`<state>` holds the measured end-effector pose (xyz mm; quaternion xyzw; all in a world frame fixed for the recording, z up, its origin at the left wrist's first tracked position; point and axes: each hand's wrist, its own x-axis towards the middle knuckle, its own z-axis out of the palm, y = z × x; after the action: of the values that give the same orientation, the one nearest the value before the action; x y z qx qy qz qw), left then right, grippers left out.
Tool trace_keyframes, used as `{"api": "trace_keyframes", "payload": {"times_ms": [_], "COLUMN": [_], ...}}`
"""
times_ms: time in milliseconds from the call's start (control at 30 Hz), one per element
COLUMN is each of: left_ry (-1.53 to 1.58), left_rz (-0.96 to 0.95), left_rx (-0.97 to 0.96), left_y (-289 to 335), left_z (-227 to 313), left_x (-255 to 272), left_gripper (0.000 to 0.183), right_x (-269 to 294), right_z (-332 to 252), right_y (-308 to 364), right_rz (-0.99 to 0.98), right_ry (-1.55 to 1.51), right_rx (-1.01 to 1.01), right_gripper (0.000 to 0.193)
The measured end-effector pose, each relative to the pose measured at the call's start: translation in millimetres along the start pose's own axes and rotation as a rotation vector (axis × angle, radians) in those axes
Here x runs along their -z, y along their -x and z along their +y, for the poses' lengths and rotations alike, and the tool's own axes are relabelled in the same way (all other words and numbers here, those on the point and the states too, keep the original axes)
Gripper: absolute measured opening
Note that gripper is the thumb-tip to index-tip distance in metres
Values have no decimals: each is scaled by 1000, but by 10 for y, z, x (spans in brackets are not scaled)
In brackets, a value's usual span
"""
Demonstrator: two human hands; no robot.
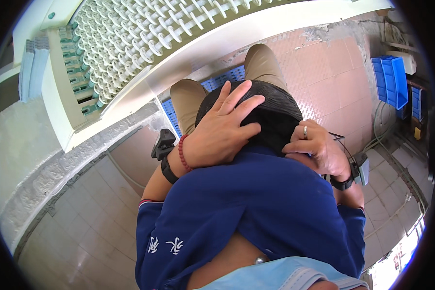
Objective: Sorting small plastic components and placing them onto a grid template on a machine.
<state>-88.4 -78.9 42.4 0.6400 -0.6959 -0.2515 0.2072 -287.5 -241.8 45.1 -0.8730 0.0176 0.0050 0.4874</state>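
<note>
A black mesh fabric item (pixel 276 99), rounded and with an opening, rests at my lap; its exact kind is unclear. My left hand (pixel 222 130) lies against its left side with the fingers spread, a red bead bracelet at the wrist. At the right edge of the opening, my right hand (pixel 315 147) has its fingers curled and pinched on the black fabric. A ring shows on one of its fingers. Dark folds hide the inside of the item. Both wrists carry black straps with small devices attached.
Ahead on the left stands a large white machine frame (pixel 150 87) with rows of white ringed rods (pixel 145 34). Light-blue sheets (pixel 33 70) hang at its left. Blue plastic bins (pixel 390 81) sit far right, near hoses. A blue perforated mat (pixel 232 75) lies below my knees.
</note>
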Motion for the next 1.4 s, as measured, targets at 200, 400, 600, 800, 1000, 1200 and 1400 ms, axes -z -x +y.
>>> {"api": "trace_keyframes", "payload": {"times_ms": [200, 400, 600, 800, 1000, 1200, 1400], "left_ry": [50, 62, 94, 129, 149, 164, 149], "left_rz": [-12, 21, 58, 145, 223, 281, 260], "left_rx": [-89, -129, -147, -145, -181, -190, -189], "left_y": [57, 95, 144, 240, 295, 363, 366], "left_z": [-48, -82, -117, -180, -245, -286, -314], "left_x": [42, 50, 29, -21, -85, -147, -126], "left_gripper": [8, 7, 7, 7, 8, 7, 7], "right_x": [-16, -45, -109, -124, -173, -176, -179], "right_z": [-45, -63, -92, -164, -212, -261, -282], "right_y": [0, -6, -88, -208, -261, -348, -375], "right_rz": [39, 255, 274, 225, 169, 105, 100], "right_ry": [-46, 232, 281, 344, 340, 367, 363], "right_rx": [-70, -238, -221, -205, -279, -299, -301], "right_gripper": [15, 23, 25, 26, 27, 29, 30]}}
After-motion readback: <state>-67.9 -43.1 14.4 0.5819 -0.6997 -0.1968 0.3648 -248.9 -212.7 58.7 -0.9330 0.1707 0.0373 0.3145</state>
